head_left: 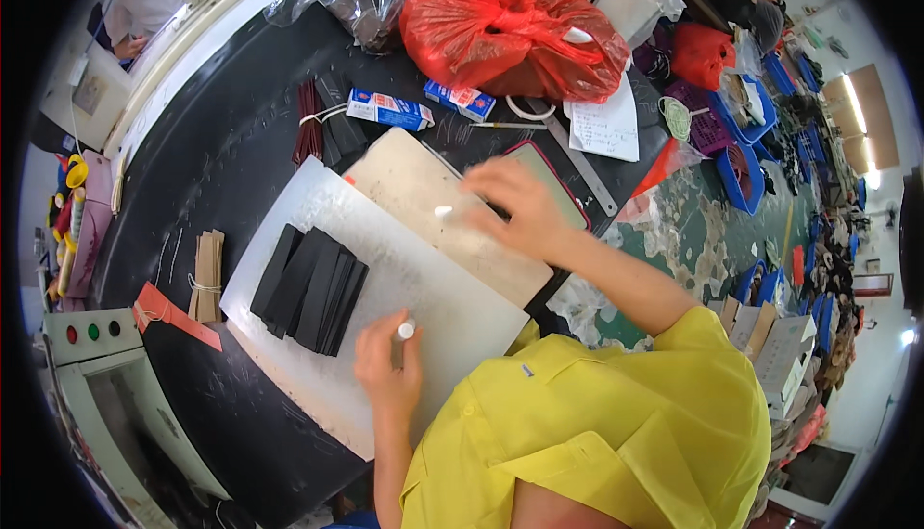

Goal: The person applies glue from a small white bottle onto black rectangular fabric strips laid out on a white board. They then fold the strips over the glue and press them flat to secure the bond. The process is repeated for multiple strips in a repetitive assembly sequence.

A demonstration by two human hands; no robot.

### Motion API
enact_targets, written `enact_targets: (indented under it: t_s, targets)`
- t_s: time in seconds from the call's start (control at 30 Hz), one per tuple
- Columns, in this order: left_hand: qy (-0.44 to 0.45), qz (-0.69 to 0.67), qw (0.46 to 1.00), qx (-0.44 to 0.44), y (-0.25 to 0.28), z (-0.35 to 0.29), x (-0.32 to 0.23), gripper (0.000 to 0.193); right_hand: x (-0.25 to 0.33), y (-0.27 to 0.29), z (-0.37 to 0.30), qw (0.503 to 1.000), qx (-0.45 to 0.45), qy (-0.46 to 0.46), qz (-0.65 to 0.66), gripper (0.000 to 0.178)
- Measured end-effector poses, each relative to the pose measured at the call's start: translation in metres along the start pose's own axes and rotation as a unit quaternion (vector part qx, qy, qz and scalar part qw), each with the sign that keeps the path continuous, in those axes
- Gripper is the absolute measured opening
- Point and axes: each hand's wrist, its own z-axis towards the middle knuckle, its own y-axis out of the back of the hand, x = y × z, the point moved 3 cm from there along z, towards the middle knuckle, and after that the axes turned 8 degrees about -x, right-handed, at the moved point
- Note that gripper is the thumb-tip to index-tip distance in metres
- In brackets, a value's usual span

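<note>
My left hand [388, 365] is closed around a short white stick [405, 331], whose round end shows between thumb and fingers. It is over a pale metal sheet [414, 279], just right of a fanned stack of black strips [310, 290]. My right hand [520, 204] hovers above a cream board [404, 182], its fingers smeared by motion. A small white piece [443, 211] shows beside those fingertips; whether they hold it I cannot tell. A tablet-like flat thing with a pink rim [549, 182] lies partly behind this hand.
On the black table [192, 182] are a tied red plastic bag [515, 24], blue and white boxes [389, 110], a steel ruler [581, 165], paper with writing [604, 125] and tied bundles of strips [207, 277]. A control box with buttons [93, 332] stands at the left. Blue bins [741, 179] stand right.
</note>
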Motion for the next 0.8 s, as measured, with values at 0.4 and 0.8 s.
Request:
enact_targets:
  t_s: [0.4, 0.8]
  targets:
    - [-0.02, -0.039, 0.998, -0.05, 0.007, -0.004, 0.006, 0.022, -0.266, 0.06, 0.186, 0.989, 0.053, -0.112, -0.084, 0.039]
    - [-0.029, -0.082, 0.995, -0.041, -0.005, -0.003, 0.009, 0.024, 0.031, 0.067, 0.321, 0.989, -0.022, 0.052, 0.133, 0.047]
